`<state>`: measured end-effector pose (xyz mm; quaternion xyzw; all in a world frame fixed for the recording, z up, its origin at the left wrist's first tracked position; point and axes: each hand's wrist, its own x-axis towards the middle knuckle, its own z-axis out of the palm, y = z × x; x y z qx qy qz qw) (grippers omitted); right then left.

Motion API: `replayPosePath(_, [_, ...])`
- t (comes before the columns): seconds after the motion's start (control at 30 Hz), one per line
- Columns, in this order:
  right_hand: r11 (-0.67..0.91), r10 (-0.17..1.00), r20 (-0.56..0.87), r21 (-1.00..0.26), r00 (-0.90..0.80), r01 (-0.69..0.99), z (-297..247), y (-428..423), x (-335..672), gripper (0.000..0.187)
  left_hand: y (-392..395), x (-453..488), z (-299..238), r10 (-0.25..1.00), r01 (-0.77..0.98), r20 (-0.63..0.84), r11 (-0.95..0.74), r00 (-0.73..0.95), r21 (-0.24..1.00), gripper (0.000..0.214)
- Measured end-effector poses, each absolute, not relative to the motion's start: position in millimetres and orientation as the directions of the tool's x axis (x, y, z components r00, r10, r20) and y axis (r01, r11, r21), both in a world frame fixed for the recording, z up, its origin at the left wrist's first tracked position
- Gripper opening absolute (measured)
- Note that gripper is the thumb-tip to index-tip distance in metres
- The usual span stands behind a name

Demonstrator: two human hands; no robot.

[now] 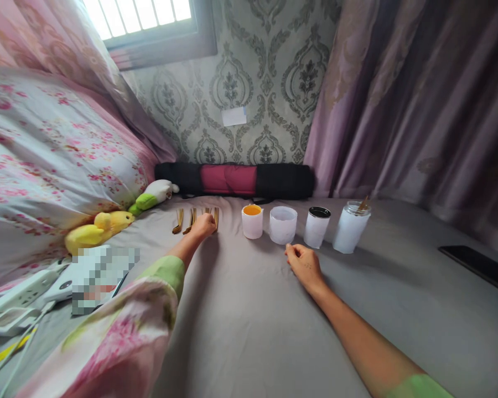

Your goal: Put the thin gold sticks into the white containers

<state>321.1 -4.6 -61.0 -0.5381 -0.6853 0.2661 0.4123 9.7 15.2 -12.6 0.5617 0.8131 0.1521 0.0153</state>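
My left hand (203,225) reaches forward over a row of gold utensils (185,220) lying on the grey sheet, its fingers curled down on the rightmost ones. My right hand (304,264) rests on the sheet in a loose fist, just in front of the white cup (283,224). Beside that cup stand an orange-lined cup (252,221), a black-lined cup (316,226) and a glass jar (351,225) with a gold utensil standing in it.
A black and maroon rolled bag (234,179) lies against the patterned wall. Yellow and green plush toys (103,225) sit by a floral pillow (45,160) at left. A power strip (16,293) and cables lie near left. A dark flat object (477,266) lies at right.
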Motion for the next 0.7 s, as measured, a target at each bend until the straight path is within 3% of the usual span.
replayPosePath(0.7, [0.284, 0.955, 0.284, -0.803, -0.082, 0.523, -61.9, -3.3, 320.8, 0.043, 16.3, 9.5, -21.5, 0.931, 0.921, 0.131, 0.301, -0.340, 0.248, 0.017])
